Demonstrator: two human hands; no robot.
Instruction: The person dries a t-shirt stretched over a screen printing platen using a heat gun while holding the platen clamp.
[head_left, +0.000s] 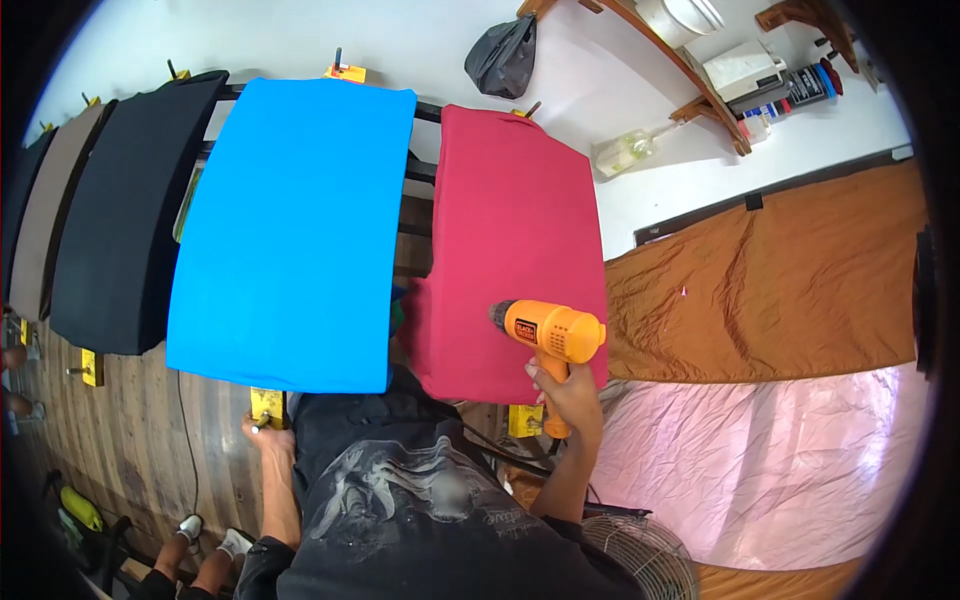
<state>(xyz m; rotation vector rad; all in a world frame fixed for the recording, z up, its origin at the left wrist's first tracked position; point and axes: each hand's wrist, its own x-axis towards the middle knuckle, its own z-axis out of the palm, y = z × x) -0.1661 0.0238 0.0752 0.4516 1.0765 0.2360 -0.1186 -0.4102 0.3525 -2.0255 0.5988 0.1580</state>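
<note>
My right hand (574, 396) is wrapped round the handle of an orange and black power drill (550, 328), its chuck pointing left over the red cloth panel (515, 215). Below the near edge of the blue cloth panel (295, 230), my left hand (272, 438) is closed on a yellow block (267, 403) with a bolt-like rod sticking out. Some of its fingers are hidden. Another yellow block (525, 420) sits under the red panel's near edge, partly behind my right arm.
Black (130, 220) and brown (60, 210) cloth panels line up to the left on a dark frame. A wooden shelf (690, 75) holds supplies at upper right. Orange sheeting (760, 290) hangs on the right. A fan (640, 555) stands below; another person's legs (215, 570) show lower left.
</note>
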